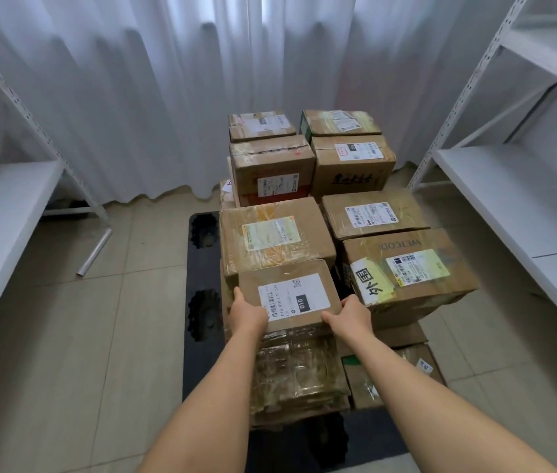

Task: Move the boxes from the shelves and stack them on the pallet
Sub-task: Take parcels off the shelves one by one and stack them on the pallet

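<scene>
From the head camera I see my left hand (pixel 248 314) and right hand (pixel 350 315) gripping a small box (pixel 289 295) by its near corners, fingers (pixel 238 295) curled round the edges. Beyond them, stacked boxes (pixel 277 230) crowd the black pallet (pixel 202 268). White shelves (pixel 509 186) stand either side.

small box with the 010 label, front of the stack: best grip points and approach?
Judging by its pose, take the small box by its two short side faces, from the near side, as the left hand and right hand do now. It lies flat, label up; a larger box blocks the far edge.
</scene>
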